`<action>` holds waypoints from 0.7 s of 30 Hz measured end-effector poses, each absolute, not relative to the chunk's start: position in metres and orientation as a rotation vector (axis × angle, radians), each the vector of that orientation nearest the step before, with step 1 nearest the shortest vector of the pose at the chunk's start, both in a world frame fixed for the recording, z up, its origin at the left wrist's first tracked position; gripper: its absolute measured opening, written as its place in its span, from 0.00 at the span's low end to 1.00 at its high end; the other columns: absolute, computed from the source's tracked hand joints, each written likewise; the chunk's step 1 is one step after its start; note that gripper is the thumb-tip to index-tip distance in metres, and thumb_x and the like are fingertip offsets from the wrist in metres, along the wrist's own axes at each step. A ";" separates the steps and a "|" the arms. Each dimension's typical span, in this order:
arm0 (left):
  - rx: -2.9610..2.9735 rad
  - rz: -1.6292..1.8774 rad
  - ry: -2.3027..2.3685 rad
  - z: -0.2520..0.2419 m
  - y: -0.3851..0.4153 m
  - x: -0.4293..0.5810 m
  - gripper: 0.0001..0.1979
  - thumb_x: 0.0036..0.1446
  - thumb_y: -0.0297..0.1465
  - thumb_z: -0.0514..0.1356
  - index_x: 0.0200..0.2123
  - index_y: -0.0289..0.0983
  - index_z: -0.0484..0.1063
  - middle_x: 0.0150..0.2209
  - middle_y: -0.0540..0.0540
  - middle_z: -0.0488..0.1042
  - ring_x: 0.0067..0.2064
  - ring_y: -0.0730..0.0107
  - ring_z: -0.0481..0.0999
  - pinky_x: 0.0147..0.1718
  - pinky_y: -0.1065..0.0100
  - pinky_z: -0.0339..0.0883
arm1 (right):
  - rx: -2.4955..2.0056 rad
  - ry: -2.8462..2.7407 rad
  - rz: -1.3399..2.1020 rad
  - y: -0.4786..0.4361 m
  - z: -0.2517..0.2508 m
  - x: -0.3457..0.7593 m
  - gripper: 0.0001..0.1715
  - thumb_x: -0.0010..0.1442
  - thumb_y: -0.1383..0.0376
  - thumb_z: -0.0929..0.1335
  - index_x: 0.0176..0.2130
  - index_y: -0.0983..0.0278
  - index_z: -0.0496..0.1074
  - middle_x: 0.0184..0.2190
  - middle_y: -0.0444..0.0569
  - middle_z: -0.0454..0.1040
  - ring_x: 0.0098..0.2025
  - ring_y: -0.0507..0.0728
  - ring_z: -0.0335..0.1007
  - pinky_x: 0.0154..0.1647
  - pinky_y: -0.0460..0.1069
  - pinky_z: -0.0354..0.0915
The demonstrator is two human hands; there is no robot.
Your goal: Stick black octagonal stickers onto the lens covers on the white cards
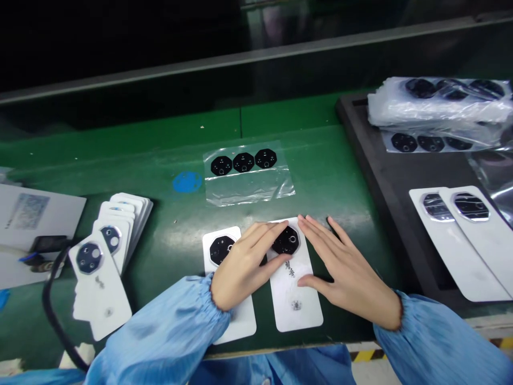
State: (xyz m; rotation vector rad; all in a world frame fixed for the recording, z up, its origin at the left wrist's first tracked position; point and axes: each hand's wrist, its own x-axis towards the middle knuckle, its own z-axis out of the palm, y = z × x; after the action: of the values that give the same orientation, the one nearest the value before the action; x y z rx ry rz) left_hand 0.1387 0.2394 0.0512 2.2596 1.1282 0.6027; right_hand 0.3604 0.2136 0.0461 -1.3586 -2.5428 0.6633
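Hands: both lie flat and wide open, palms down, gripping nothing.
Left hand: rests across the left white card, just beside its black octagonal lens piece, with the fingertips reaching toward the right white card.
Right hand: lies along the right side of the right white card, fingertips near its top corner and thumb on its face.
Between hands: a second black octagonal lens piece sits at the top of the right white card.
Position: the two cards lie side by side at the middle of the near edge of the green desk.
Handling: the cards look light, thin and fairly stiff; the glossy lens pieces seem easy to scratch, so the white card edges look the safest hold.
Left end: a fanned stack of white cards sits there, with a black cable near the edge.
Back middle: a clear plastic sleeve holds three black octagons.
Right corner: a black tray carries two silver-rimmed cards.
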 end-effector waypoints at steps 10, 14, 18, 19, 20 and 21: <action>2.275 0.617 1.151 0.051 0.238 0.141 0.25 0.58 0.32 0.62 0.57 0.33 0.63 0.47 0.43 0.73 0.50 0.68 0.70 0.51 0.66 0.66 | -1.373 -2.623 0.550 0.213 0.048 0.360 0.50 0.64 0.48 0.65 0.68 0.69 0.37 0.70 0.49 0.39 0.70 0.55 0.32 0.71 0.58 0.34; 2.273 0.610 1.169 0.053 0.237 0.142 0.24 0.58 0.31 0.62 0.56 0.32 0.63 0.47 0.44 0.73 0.49 0.70 0.70 0.50 0.68 0.65 | -1.374 -2.623 0.545 0.213 0.048 0.360 0.49 0.64 0.50 0.65 0.68 0.69 0.38 0.70 0.49 0.39 0.70 0.55 0.32 0.71 0.58 0.34; 2.265 0.596 1.185 0.054 0.238 0.143 0.24 0.58 0.31 0.62 0.56 0.32 0.63 0.46 0.45 0.73 0.48 0.70 0.69 0.49 0.68 0.65 | -1.370 -2.623 0.541 0.213 0.048 0.360 0.49 0.64 0.50 0.65 0.68 0.70 0.38 0.70 0.49 0.39 0.70 0.55 0.33 0.71 0.58 0.34; 2.262 0.594 1.187 0.054 0.238 0.143 0.24 0.58 0.31 0.62 0.56 0.32 0.63 0.45 0.45 0.73 0.48 0.70 0.69 0.49 0.68 0.65 | -1.369 -2.625 0.541 0.213 0.048 0.360 0.49 0.64 0.50 0.65 0.68 0.70 0.38 0.70 0.49 0.39 0.70 0.55 0.33 0.71 0.58 0.34; 2.259 0.592 1.188 0.053 0.238 0.143 0.24 0.58 0.31 0.62 0.56 0.32 0.63 0.45 0.45 0.73 0.47 0.70 0.69 0.49 0.68 0.65 | -1.368 -2.626 0.539 0.213 0.047 0.360 0.49 0.64 0.49 0.65 0.68 0.70 0.38 0.70 0.49 0.39 0.70 0.55 0.33 0.71 0.58 0.34; 2.255 0.593 1.188 0.053 0.238 0.143 0.24 0.58 0.31 0.62 0.56 0.32 0.63 0.45 0.45 0.73 0.47 0.70 0.69 0.48 0.69 0.65 | -1.366 -2.626 0.535 0.213 0.047 0.360 0.49 0.64 0.49 0.64 0.68 0.70 0.38 0.70 0.49 0.39 0.70 0.55 0.33 0.71 0.58 0.34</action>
State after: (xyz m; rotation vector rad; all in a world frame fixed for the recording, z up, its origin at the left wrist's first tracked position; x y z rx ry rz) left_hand 0.1430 0.2382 0.0532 2.2552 1.1883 0.5926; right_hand 0.3602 0.2130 0.0472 -1.3659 -2.6263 0.5354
